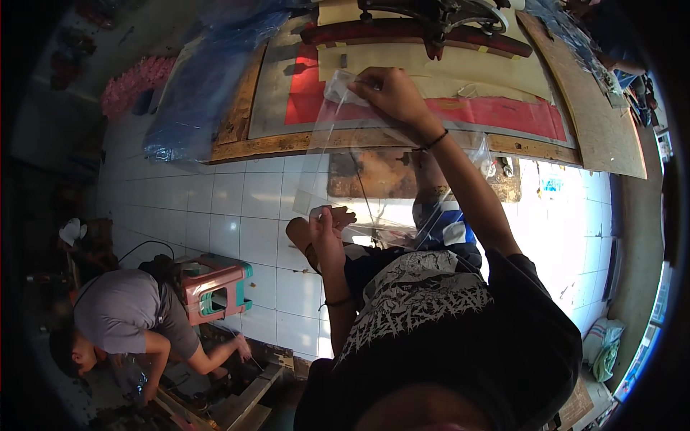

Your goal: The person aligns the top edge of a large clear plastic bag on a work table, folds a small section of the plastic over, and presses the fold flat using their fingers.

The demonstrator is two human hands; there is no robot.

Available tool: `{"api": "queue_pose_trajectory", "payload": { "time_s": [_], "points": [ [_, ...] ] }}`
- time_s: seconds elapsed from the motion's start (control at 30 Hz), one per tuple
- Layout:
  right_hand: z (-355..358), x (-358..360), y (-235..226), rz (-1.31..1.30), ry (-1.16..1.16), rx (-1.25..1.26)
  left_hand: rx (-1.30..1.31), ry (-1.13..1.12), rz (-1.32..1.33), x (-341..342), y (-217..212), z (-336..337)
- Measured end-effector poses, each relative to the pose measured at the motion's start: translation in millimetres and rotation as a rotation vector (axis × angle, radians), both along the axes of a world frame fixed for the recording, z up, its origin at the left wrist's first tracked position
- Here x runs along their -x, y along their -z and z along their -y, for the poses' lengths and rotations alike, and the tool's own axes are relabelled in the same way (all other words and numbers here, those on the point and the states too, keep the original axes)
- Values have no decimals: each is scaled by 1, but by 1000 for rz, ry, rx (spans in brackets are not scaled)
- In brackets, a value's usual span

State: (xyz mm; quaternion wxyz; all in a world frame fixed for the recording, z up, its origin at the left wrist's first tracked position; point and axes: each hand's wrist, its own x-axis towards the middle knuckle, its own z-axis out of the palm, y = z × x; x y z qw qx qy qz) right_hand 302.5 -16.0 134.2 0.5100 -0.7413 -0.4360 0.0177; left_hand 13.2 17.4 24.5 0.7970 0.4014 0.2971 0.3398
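A clear plastic sheet or bag hangs stretched between my two hands, partly see-through and hard to trace at its edges. My right hand is raised over the wooden-edged frame, pinching the sheet's upper corner between thumb and fingers. Lower down, above the tiled floor, my left hand is closed at the sheet's lower edge, thumb up. Beneath my right hand lies the wooden-edged frame with a pale flat surface, bordered by red strips.
A long red-brown bar with a black metal mount sits across the frame. Bluish plastic sheets are piled at its left, and a wooden board at its right. Lower left, another person bends beside a pink-and-green stool.
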Motion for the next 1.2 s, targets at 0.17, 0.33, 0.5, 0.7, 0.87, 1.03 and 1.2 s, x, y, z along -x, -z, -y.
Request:
{"api": "queue_pose_trajectory", "payload": {
  "time_s": [0.17,0.33,0.5,0.7,0.87,1.03,1.2],
  "points": [
    [42,19,-28,-167,-42,86,-96,-175,49,-6,-19,-17],
    [88,23,5,-85,-23,103,-198,-244,-4,-16,-46,-51],
    [108,46,3,-468,-45,-102,-305,-58,137,-28,-66,-87],
    [108,42,3,-517,34,-338,-356,318,69,-37,-49,-79],
    [103,45,8,-455,6,-263,-325,177,-3,-31,-34,-68],
    [106,39,7,-534,-46,-277,-528,262,133,-23,-37,-82],
    [120,26,3,-642,-142,-225,-545,218,181,-20,-115,-98]
  ]
}}
